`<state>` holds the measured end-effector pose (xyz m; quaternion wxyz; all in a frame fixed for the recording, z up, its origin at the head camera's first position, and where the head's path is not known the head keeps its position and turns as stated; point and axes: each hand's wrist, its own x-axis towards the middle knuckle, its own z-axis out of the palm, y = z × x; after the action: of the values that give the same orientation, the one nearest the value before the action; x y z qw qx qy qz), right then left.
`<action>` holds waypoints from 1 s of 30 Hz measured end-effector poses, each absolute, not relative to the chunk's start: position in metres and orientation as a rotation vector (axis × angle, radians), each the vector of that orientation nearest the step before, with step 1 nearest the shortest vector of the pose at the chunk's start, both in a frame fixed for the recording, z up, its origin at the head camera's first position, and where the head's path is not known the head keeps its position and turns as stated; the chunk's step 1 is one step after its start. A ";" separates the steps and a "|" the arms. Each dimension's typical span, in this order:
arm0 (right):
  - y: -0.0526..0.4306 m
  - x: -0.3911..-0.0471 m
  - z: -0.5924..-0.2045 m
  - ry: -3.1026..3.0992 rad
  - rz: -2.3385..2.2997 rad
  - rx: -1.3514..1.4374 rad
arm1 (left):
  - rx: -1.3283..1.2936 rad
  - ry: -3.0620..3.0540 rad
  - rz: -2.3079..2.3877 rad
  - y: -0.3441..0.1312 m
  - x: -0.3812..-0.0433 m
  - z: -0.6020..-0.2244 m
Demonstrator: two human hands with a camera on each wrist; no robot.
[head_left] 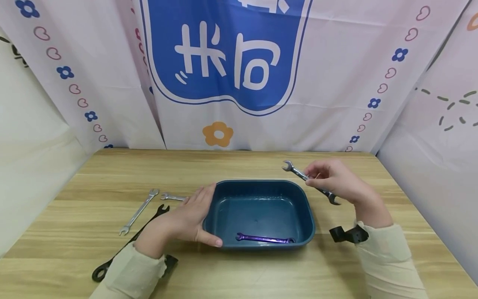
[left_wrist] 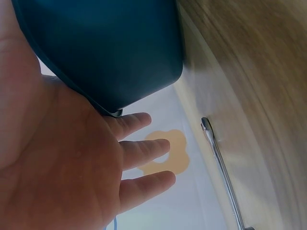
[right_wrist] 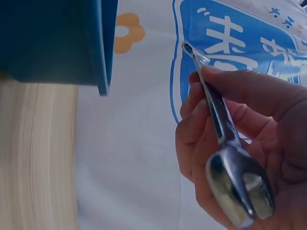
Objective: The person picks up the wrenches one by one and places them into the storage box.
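Observation:
My right hand (head_left: 336, 178) pinches a silver double open-ended wrench (head_left: 298, 172) by its middle, just off the right rim of a dark teal plastic basin (head_left: 257, 207). In the right wrist view, one jaw end of that wrench (right_wrist: 235, 187) points toward the camera, with the thumb lying along the shaft. My left hand (head_left: 190, 216) rests with straight, spread fingers on the basin's left rim, its thumb at the front corner. Inside the basin, a purple wrench (head_left: 265, 239) lies along the front wall.
Left of the basin, a small silver wrench (head_left: 139, 211) and a long black wrench (head_left: 130, 241) lie on the wooden table (head_left: 254, 274). Another silver wrench (head_left: 172, 197) is partly hidden behind my left hand. A printed cloth (head_left: 336, 83) hangs along the table's back edge.

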<state>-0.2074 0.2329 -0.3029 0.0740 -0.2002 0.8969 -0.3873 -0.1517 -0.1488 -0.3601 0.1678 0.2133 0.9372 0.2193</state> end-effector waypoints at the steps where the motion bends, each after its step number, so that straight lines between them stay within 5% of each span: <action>1: 0.231 -0.207 -0.303 2.689 -1.160 -0.620 | 0.606 2.666 0.625 -0.149 -0.152 -0.360; 30: 0.175 -0.196 -0.327 2.463 -1.002 -0.881 | 0.589 2.676 0.642 -0.147 -0.152 -0.359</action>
<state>-0.1960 0.1751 -0.3267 0.1695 -0.3100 0.8665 -0.3526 -0.1516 -0.1471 -0.3592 0.1631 0.2064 0.9381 0.2251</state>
